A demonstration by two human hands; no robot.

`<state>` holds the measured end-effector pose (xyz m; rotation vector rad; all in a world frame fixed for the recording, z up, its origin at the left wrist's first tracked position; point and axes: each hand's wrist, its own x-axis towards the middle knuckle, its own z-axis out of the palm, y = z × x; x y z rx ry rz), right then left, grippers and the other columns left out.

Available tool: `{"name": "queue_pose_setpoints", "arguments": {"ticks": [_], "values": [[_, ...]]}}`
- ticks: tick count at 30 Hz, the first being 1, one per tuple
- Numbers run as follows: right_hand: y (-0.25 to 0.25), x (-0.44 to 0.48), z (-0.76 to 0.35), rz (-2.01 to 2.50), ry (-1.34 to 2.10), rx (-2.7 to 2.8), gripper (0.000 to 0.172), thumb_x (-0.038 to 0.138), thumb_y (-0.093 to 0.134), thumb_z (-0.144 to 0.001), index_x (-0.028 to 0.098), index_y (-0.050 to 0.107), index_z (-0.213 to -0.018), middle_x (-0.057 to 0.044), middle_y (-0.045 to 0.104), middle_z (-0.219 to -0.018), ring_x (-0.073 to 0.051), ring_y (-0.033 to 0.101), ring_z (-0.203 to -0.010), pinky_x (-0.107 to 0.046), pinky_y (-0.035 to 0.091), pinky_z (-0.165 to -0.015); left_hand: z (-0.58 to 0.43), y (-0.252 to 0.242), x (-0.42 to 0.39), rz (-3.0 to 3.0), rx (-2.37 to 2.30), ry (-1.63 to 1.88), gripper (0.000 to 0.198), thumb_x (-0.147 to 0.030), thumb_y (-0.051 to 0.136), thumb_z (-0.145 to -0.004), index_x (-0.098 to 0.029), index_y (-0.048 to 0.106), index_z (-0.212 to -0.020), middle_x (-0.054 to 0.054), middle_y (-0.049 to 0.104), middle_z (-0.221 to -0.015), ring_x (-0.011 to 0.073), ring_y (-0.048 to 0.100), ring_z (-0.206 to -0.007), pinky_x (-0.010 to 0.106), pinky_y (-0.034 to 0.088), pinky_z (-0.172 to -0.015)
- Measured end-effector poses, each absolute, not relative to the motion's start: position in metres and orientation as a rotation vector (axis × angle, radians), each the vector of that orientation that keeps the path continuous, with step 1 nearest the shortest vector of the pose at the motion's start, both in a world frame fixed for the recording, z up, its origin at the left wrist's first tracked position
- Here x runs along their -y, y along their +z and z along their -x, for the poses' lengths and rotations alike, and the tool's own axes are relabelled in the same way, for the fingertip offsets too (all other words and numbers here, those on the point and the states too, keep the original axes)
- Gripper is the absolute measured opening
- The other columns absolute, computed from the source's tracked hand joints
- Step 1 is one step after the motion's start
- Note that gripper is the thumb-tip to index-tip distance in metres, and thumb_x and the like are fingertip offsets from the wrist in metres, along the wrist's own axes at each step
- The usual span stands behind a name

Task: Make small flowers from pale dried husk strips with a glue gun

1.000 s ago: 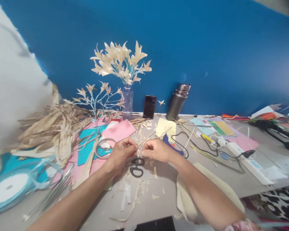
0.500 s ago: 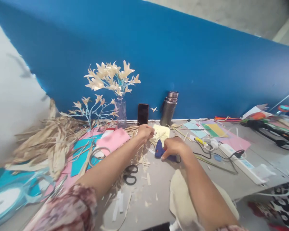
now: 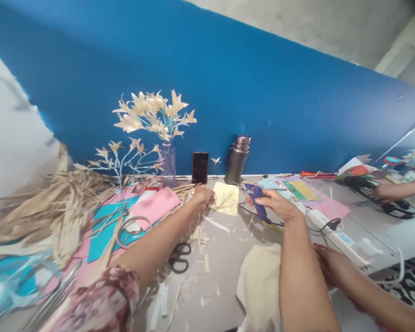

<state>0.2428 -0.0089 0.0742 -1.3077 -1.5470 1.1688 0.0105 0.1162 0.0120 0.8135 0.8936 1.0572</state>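
Observation:
My right hand (image 3: 276,203) is wrapped round a blue glue gun (image 3: 259,203), held above the table to the right of a yellow paper square (image 3: 230,200). The glue gun points up and to the left, and a dark cord hangs from it. My left hand (image 3: 204,196) is closed at the left edge of the yellow square; what its fingers pinch, if anything, is hidden. A thin pale strip lies across the square. Black-handled scissors (image 3: 180,257) lie nearer me, among scraps. One small pale flower (image 3: 216,160) shows near the upright phone (image 3: 200,167).
A vase (image 3: 168,163) of pale flowers, dried husks (image 3: 38,207) and pink paper (image 3: 155,207) are on the left. A steel flask (image 3: 237,161) stands at the wall. Rightward lie a power strip (image 3: 339,237) and another person's hands (image 3: 327,265). Beige cloth (image 3: 261,281) lies in front.
My right hand has lifted the glue gun away from the yellow square, to the right. My left hand stays at the square's left edge. Another person's arms have come in from the right.

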Motion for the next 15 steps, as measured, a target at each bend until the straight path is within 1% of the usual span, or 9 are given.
{"name": "queue_pose_setpoints", "arguments": {"ticks": [2, 4, 6, 7, 11, 15], "values": [[0.068, 0.006, -0.240, 1.153, 1.272, 1.365, 0.038, 0.044, 0.070, -0.077, 0.012, 0.069, -0.099, -0.013, 0.071, -0.095, -0.022, 0.067, -0.077, -0.033, 0.052, -0.067, -0.008, 0.019, -0.115, -0.816, -0.927, 1.062, 0.033, -0.032, 0.065, -0.089, -0.013, 0.062, -0.116, 0.011, 0.065, -0.113, 0.0216, 0.065, -0.096, 0.040, 0.056, -0.081], [0.063, 0.000, -0.232, 1.020, 1.340, 1.258, 0.039, 0.043, 0.069, -0.077, 0.012, 0.068, -0.099, -0.014, 0.071, -0.093, -0.020, 0.065, -0.068, -0.032, 0.051, -0.060, -0.001, 0.028, -0.113, -0.821, -0.973, 1.081, 0.024, -0.025, 0.075, -0.078, -0.010, 0.066, -0.095, 0.009, 0.069, -0.090, 0.0183, 0.066, -0.079, 0.033, 0.054, -0.071], [0.061, -0.006, -0.219, 0.918, 1.407, 1.225, 0.040, 0.044, 0.069, -0.076, 0.012, 0.068, -0.100, -0.014, 0.070, -0.092, -0.016, 0.059, -0.061, -0.028, 0.046, -0.054, 0.009, 0.038, -0.109, -0.827, -1.004, 1.128, 0.022, -0.018, 0.081, -0.064, -0.012, 0.063, -0.076, 0.005, 0.067, -0.070, 0.0150, 0.064, -0.066, 0.026, 0.049, -0.062], [0.061, -0.009, -0.212, 0.878, 1.441, 1.229, 0.041, 0.045, 0.070, -0.077, 0.012, 0.069, -0.100, -0.014, 0.070, -0.093, -0.014, 0.057, -0.060, -0.026, 0.044, -0.052, 0.016, 0.042, -0.107, -0.832, -1.015, 1.154, 0.022, -0.017, 0.081, -0.061, -0.013, 0.061, -0.071, 0.004, 0.066, -0.065, 0.0139, 0.063, -0.063, 0.024, 0.046, -0.059], [0.062, -0.011, -0.187, 0.808, 1.495, 1.316, 0.044, 0.051, 0.069, -0.080, 0.012, 0.069, -0.100, -0.013, 0.067, -0.095, -0.010, 0.050, -0.057, -0.024, 0.040, -0.051, 0.039, 0.058, -0.093, -0.859, -1.043, 1.222, 0.025, -0.024, 0.081, -0.056, -0.016, 0.061, -0.067, 0.002, 0.067, -0.063, 0.0133, 0.064, -0.062, 0.022, 0.039, -0.054], [0.062, -0.007, -0.176, 0.814, 1.448, 1.438, 0.047, 0.056, 0.070, -0.080, 0.013, 0.068, -0.100, -0.011, 0.064, -0.091, -0.011, 0.049, -0.059, -0.025, 0.040, -0.053, 0.050, 0.068, -0.083, -0.865, -1.036, 1.228, 0.024, -0.026, 0.081, -0.056, -0.016, 0.063, -0.068, 0.001, 0.066, -0.062, 0.0128, 0.064, -0.062, 0.021, 0.037, -0.054]]}}
